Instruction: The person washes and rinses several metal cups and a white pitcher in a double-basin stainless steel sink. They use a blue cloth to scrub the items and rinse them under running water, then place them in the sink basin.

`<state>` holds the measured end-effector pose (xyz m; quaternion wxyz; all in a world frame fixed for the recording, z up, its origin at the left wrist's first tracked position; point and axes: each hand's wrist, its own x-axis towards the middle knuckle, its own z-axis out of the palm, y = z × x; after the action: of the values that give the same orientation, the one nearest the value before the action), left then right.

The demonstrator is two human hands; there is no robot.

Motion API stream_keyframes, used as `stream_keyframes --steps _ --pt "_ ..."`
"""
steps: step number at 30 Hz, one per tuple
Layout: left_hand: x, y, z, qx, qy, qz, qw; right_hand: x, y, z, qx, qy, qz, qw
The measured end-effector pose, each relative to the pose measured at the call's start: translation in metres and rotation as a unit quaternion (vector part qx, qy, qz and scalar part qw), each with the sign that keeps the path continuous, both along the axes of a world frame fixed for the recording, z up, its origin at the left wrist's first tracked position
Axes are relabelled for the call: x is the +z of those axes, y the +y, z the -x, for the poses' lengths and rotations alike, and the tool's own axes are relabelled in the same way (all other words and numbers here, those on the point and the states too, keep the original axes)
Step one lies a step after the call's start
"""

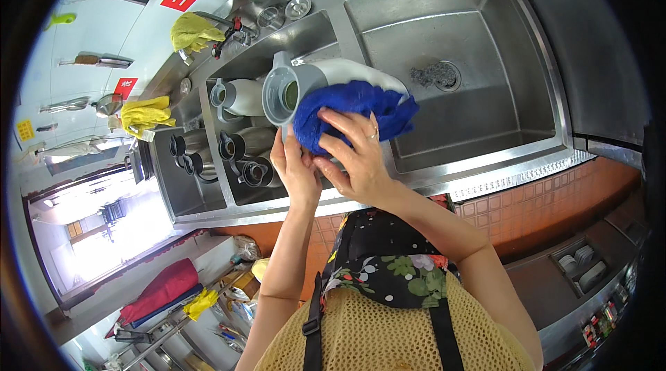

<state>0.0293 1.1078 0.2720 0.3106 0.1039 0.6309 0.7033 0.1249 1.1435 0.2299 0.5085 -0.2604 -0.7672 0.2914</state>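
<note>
A white thermos jug with a grey collar lies tilted over the sink divider, its open mouth facing left. My left hand grips it at the grey handle below the collar; the handle is largely hidden by my fingers. Against the jug's side my right hand presses a bunched blue cloth, fingers spread over the fabric. Another white thermos jug lies in the middle basin, along with steel thermos jugs that have black collars.
To the right, the large basin has a steel wool scourer at its drain. More steel jugs lie in the left basin. Yellow cloths hang near the faucet. Strainers and knives line the back ledge and wall.
</note>
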Motion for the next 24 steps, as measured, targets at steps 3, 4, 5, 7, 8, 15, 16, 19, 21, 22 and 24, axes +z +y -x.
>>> stream_keyframes --steps 3,4,5,7,8,15,16,19,21,22,24 --pt "-0.008 -0.015 0.014 -0.168 0.04 -0.049 0.984 -0.005 0.027 0.008 -0.022 0.057 0.019 0.998" --pt "-0.011 -0.017 0.012 -0.173 0.069 -0.037 0.982 0.002 0.044 0.012 -0.041 0.094 0.036 0.994" --pt "-0.015 -0.015 0.009 -0.182 0.096 -0.029 0.978 -0.006 0.063 0.018 -0.069 0.12 0.064 0.988" --pt "-0.012 -0.017 0.01 -0.198 0.106 -0.015 0.974 -0.006 0.103 0.021 0.026 0.023 0.226 0.974" --pt "-0.014 -0.02 0.013 -0.207 0.103 -0.025 0.973 -0.011 0.12 0.027 0.083 -0.011 0.244 0.966" --pt "-0.023 -0.024 0.038 -0.249 0.086 -0.065 0.962 -0.014 0.109 0.03 0.069 0.082 0.203 0.973" --pt "-0.021 -0.021 0.035 -0.242 0.098 -0.058 0.964 -0.013 0.09 0.022 0.041 0.092 0.178 0.979" --pt "-0.016 -0.017 0.033 -0.245 0.086 -0.044 0.965 -0.009 0.037 0.005 -0.011 0.096 0.118 0.988" --pt "-0.014 -0.017 0.036 -0.263 0.072 -0.03 0.962 -0.011 0.026 0.005 -0.016 0.098 0.105 0.989" --pt "-0.016 -0.017 0.037 -0.267 0.072 -0.041 0.96 -0.011 0.033 0.005 -0.038 0.093 0.098 0.99" --pt "-0.019 -0.018 0.039 -0.277 0.076 -0.056 0.956 -0.011 0.061 0.011 -0.007 0.104 0.157 0.982"
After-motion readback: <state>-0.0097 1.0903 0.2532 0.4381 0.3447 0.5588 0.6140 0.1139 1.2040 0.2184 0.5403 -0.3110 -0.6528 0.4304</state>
